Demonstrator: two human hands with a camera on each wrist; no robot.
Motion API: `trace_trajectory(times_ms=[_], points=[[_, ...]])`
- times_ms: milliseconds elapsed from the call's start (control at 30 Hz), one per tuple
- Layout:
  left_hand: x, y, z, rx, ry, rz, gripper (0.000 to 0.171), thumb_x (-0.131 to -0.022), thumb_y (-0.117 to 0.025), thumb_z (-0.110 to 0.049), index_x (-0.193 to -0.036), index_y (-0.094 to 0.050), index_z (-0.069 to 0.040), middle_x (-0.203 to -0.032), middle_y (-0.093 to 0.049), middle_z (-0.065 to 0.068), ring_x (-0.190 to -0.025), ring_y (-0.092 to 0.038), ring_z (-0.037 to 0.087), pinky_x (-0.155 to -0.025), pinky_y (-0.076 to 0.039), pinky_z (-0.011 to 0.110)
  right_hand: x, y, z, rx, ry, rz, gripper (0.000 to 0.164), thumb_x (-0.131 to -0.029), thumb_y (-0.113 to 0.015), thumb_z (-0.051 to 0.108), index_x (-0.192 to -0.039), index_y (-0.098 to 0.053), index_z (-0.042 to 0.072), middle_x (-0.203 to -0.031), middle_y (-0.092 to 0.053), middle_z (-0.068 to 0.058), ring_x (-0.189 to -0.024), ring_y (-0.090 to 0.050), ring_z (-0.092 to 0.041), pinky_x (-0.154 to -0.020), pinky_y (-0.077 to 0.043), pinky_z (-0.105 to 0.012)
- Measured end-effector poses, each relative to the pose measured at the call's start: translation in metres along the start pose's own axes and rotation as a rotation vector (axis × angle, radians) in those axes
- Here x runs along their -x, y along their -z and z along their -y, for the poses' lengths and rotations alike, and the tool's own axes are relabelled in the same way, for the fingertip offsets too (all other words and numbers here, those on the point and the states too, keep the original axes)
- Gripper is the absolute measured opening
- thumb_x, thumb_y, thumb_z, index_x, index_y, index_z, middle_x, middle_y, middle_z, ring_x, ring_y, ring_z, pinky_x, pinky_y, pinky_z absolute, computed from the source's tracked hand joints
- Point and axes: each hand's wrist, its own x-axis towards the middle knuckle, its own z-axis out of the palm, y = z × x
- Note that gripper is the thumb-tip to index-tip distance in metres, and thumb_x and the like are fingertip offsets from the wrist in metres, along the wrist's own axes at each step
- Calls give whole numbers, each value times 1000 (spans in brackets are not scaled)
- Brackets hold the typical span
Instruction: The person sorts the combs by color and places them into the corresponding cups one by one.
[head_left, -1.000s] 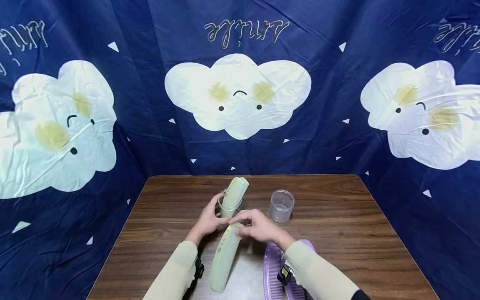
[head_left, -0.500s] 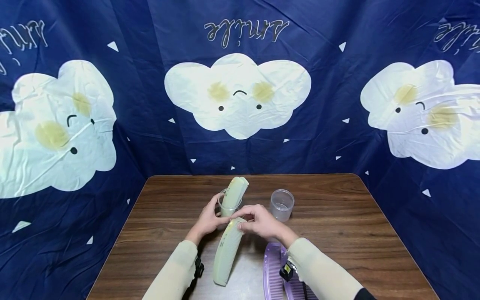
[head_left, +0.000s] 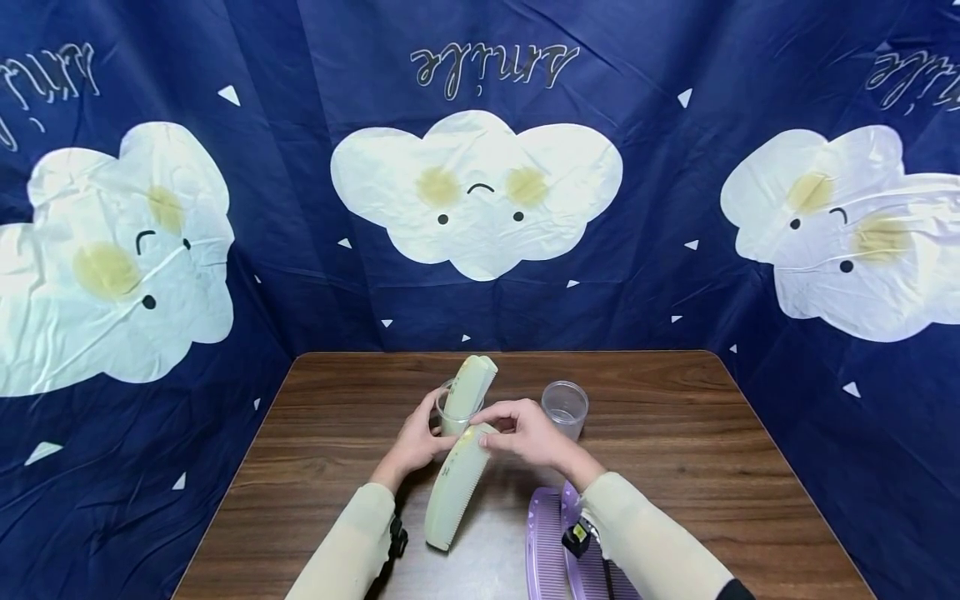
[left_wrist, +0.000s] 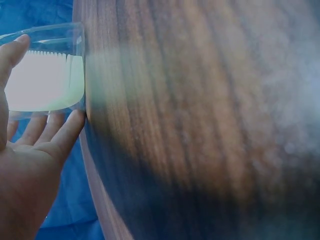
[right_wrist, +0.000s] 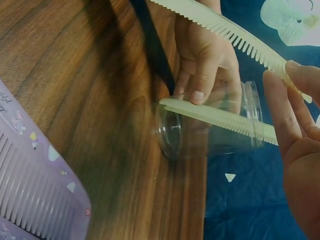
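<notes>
My left hand (head_left: pixel 411 442) holds a clear plastic jar (right_wrist: pixel 172 135) upright on the table, thumb on the near side and fingers round the far side. Pale green combs (head_left: pixel 467 390), apparently two overlapping, stand in that jar and lean out over its rim. With thumb and fingers, my right hand (head_left: pixel 525 435) pinches the upper end of another pale green comb (head_left: pixel 454 492). This comb hangs tilted in the air in front of the jar, its lower end toward me. In the right wrist view, the held comb (right_wrist: pixel 235 35) is apart from the jar's opening.
A second clear jar (head_left: pixel 565 406) stands to the right, with nothing visible inside. Purple combs (head_left: pixel 544 537) lie on the wooden table (head_left: pixel 690 467) near the front, partly under my right forearm. Behind the table hangs a blue cloth (head_left: pixel 480 317) with white clouds.
My right hand has risen slightly and moved away from me with the green comb, lifting its lower end off toward the jar. The left hand and jar have stayed put.
</notes>
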Motion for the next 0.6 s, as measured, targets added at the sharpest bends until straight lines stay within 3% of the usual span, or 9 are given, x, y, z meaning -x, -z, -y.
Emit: trace_trajectory(times_ms=[300,600], points=[[2,0,-1,-11,7,8,93,-80,-88,-6,-157,-36,-13,-156,-43,20,-143,-45,41,-108,-50,53,-2,11,9,-60,8,-49,30,-89,-75,-4,-118,-71,-6,-106,-71,-26,-80,-71,-12,-67,-62,-54],[0,0,-2,-39,23,7,91,-81,-86,-4,-156,-37,-16,-159,-41,15,-142,-46,38,-108,-50,50,-6,23,21,-70,-42,-98,30,-89,-75,-3,-119,-71,-6,-106,-71,-26,-84,-72,-13,-69,-65,-44]])
